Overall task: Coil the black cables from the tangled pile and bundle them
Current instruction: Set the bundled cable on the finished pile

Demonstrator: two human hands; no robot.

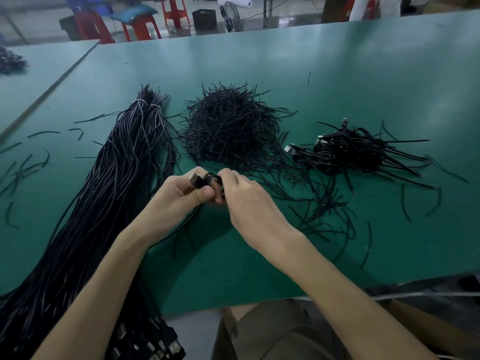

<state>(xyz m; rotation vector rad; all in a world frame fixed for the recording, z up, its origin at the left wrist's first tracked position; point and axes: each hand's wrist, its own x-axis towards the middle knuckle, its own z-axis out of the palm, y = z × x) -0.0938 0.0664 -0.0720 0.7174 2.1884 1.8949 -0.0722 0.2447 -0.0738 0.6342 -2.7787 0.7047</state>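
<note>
Both hands are locked together at the middle of the counter. The left hand [185, 190] has a small coil [211, 178] of black cable pinched in its grip, thumb pressed flat over the turns, and the metal-tipped plug [193, 179] pokes out toward 11 o'clock. The right hand [242, 194] meets it from 3 o'clock with its fingers curled round the far side of the same coil. Whether it also holds a tie I can't tell, because the fingertips are hidden. A thin tail [181, 224] of cable seems to drop from the left grip toward 7 o'clock, so I'd judge this coil isn't tied off yet.

Here's what the next move turns on. The heap of short ties [228, 126] sits dead at 12 o'clock from the grip, near, and the right hand looks the handier one to reach it. More loose ties lie scattered at 4 o'clock.

The uncoiled cables [122, 172] lie at 9 o'clock. Their long axis runs from 12 down to 7 and off the near edge, where the plugs hang. The finished bundles [350, 149] are heaped at 2 o'clock, well apart.

It all rests on a smooth green counter [337, 74]. Beyond its far edge at 12 o'clock stand red stools [141, 27] and a floor fan [231, 16].
</note>
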